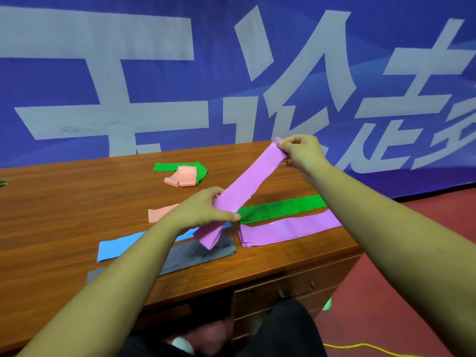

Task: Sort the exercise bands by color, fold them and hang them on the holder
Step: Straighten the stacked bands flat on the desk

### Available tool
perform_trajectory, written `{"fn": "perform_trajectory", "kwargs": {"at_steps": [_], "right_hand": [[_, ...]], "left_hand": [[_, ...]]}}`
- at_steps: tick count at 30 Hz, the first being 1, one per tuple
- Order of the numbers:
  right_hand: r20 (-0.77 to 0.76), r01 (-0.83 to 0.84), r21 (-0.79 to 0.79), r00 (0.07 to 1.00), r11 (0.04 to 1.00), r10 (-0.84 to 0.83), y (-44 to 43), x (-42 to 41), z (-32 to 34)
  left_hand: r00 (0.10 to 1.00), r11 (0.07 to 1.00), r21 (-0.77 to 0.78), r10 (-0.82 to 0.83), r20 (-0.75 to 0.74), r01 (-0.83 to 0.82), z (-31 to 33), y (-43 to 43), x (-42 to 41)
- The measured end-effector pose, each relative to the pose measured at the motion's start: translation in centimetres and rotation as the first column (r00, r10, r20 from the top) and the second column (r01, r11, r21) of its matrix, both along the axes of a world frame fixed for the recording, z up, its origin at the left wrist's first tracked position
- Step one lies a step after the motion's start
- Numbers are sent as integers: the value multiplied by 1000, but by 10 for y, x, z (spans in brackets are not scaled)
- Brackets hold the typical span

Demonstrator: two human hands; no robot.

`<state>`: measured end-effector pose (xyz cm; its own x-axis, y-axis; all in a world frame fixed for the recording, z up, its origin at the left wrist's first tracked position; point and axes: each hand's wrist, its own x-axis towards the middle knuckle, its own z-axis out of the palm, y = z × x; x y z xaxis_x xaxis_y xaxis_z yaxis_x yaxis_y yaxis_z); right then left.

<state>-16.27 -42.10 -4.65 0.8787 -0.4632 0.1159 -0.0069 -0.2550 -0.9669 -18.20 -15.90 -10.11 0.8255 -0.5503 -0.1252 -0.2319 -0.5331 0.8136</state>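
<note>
Behind the scene hangs a blue fabric banner [386, 27] printed with large white characters, and in front of it stands a brown wooden desk [64, 202] on a red floor [401, 274]. Over the desk, both hands hold a long purple elastic exercise band [247, 181] stretched in the air. The right hand [301, 153] pinches its far upper end between thumb and curled fingers. The left hand [203, 210] grips it lower down, and the loose end droops below that hand toward the desk.

Several other bands lie on the desktop:
- A second purple band [288, 229], folded flat, lies near the front edge.
- A long green band [280, 208] lies just behind it.
- A light blue band [116, 249] and a grey band [180, 261] lie side by side under the left forearm.
- A peach band [161, 213] shows beside the left hand.
- Farther back, another green band [164, 166] lies with a crumpled peach band [184, 176] on top.
</note>
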Motion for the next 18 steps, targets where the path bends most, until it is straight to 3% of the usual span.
{"fn": "perform_trajectory", "kwargs": {"at_steps": [5, 13, 18], "right_hand": [[-55, 85, 77, 995, 993, -81, -30, -7, -30], [-138, 219, 154, 970, 963, -198, -79, -40, -83], [-176, 218, 137, 965, 966, -193, -101, -58, -115]], "left_hand": [[999, 995, 96, -34, -37, 37, -6, -1, 3], [960, 983, -182, -24, -279, -28, -25, -11, -1], [981, 982, -158, 78, -176, -107, -36, -26, -7]]}}
